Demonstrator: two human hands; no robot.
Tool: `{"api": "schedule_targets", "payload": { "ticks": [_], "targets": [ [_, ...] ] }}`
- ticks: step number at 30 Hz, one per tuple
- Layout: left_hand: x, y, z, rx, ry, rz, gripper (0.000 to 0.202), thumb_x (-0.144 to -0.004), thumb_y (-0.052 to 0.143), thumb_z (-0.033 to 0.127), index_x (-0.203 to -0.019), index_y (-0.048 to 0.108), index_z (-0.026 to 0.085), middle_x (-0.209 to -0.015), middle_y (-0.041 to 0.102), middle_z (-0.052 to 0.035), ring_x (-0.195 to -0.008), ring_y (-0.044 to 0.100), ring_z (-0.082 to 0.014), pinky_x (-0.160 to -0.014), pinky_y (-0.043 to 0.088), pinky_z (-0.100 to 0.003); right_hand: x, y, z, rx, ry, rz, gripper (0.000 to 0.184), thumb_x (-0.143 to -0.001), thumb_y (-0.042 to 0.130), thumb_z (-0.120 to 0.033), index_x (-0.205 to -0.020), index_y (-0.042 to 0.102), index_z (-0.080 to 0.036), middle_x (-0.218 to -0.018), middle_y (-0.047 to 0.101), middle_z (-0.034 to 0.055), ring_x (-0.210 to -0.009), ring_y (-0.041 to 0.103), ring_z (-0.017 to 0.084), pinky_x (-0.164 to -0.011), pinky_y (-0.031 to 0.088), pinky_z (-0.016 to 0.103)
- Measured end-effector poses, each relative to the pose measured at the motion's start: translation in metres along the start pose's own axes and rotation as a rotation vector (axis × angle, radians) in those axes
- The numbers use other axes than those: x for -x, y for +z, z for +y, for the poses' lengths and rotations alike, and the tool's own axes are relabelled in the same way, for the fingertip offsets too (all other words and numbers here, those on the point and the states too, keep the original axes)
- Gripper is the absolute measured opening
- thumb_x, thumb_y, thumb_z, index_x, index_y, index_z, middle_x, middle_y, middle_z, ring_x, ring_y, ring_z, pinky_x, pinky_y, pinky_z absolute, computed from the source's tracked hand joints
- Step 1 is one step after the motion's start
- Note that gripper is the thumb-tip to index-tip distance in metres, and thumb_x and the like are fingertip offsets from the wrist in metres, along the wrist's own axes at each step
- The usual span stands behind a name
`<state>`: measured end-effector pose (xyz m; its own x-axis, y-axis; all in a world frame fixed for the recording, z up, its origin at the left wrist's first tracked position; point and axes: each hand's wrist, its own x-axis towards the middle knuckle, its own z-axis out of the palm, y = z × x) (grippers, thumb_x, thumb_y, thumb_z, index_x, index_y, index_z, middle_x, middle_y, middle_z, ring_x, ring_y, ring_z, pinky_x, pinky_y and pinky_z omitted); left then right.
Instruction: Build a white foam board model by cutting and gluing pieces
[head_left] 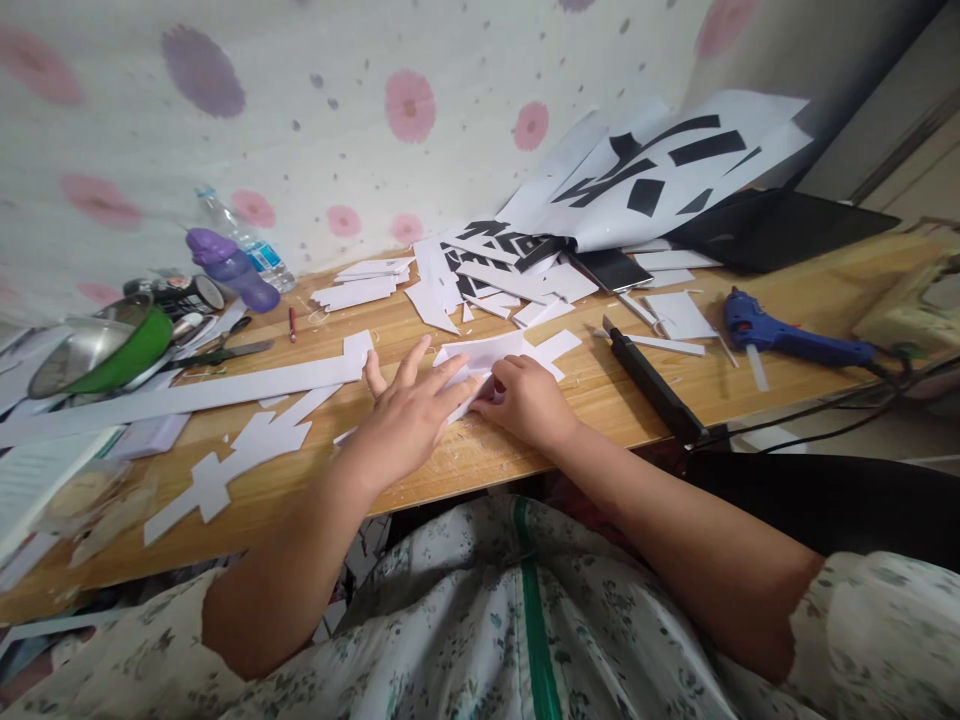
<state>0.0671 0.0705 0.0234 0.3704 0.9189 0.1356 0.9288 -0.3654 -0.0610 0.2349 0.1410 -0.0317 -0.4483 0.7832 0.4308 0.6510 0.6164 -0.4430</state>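
On the table in front of me lies a folded white card piece (pixel 491 348) with raised sides, like a shallow tray. My left hand (pixel 409 415) has its fingers spread, and its fingertips touch the card's left part. Opposite it, my right hand (pixel 531 400) is closed, thumb and fingers pinching the card's near right edge. The pinched spot is partly hidden by the fingers. A flat white arm of card (pixel 561 345) sticks out to the right behind my right hand. To the right of that hand lies a black utility knife (pixel 651 382).
A blue glue gun (pixel 795 338) with its cable lies at right. White and black card scraps (pixel 510 265) heap at the back by the wall. At left are long white strips (pixel 225 388), scissors (pixel 225 353), a green bowl (pixel 112 350), a purple bottle (pixel 232 270) and a clear bottle (pixel 259 250).
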Motion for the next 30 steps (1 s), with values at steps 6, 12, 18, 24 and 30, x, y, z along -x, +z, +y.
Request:
{"api": "schedule_targets", "payload": {
  "ticks": [6, 12, 18, 24, 30],
  "targets": [
    [-0.001, 0.001, -0.001, 0.01, 0.01, 0.007, 0.052, -0.085, 0.049, 0.011, -0.131, 0.048, 0.036, -0.148, 0.039, -0.0009, -0.142, 0.017, -0.0358, -0.1, -0.001, -0.079, 0.0, 0.002, 0.0, 0.023, -0.001, -0.012, 0.022, -0.07, 0.074, -0.03, -0.07, 0.056, -0.017, -0.072, 0.058, 0.005, -0.071, 0.048, 0.019, -0.064, 0.036, 0.03],
    [0.0, 0.001, -0.001, 0.024, 0.019, 0.02, 0.052, -0.085, 0.049, 0.011, -0.131, 0.049, 0.035, -0.148, 0.04, -0.0026, -0.141, 0.018, -0.036, -0.1, -0.001, -0.079, 0.0, 0.0, 0.0, 0.024, -0.006, -0.032, 0.022, -0.07, 0.075, -0.031, -0.071, 0.056, -0.018, -0.074, 0.058, 0.0052, -0.073, 0.049, 0.019, -0.065, 0.036, 0.03],
    [-0.001, 0.001, -0.002, 0.017, 0.016, 0.007, 0.057, -0.084, 0.05, 0.01, -0.134, 0.045, 0.037, -0.149, 0.039, -0.0023, -0.142, 0.018, -0.035, -0.102, -0.001, -0.077, -0.001, -0.003, 0.0, 0.003, 0.008, -0.063, 0.021, -0.071, 0.075, -0.028, -0.07, 0.058, -0.017, -0.075, 0.06, 0.006, -0.074, 0.05, 0.02, -0.066, 0.036, 0.029],
    [-0.001, 0.002, -0.002, 0.007, 0.007, 0.008, 0.06, -0.083, 0.049, 0.007, -0.134, 0.044, 0.038, -0.15, 0.036, -0.0003, -0.142, 0.018, -0.0351, -0.101, 0.0, -0.077, -0.002, -0.011, 0.004, -0.048, -0.004, -0.116, 0.01, -0.078, 0.065, -0.017, -0.069, 0.061, -0.016, -0.075, 0.061, 0.005, -0.074, 0.053, 0.017, -0.067, 0.037, 0.026],
    [0.0, 0.002, -0.002, 0.011, 0.018, 0.012, 0.058, -0.084, 0.048, 0.008, -0.135, 0.044, 0.037, -0.15, 0.035, -0.0012, -0.142, 0.017, -0.0347, -0.102, -0.001, -0.077, -0.002, -0.011, 0.005, -0.057, 0.003, -0.125, 0.01, -0.079, 0.06, -0.014, -0.069, 0.062, -0.016, -0.076, 0.062, 0.0059, -0.075, 0.053, 0.018, -0.068, 0.037, 0.027]
  ]
}}
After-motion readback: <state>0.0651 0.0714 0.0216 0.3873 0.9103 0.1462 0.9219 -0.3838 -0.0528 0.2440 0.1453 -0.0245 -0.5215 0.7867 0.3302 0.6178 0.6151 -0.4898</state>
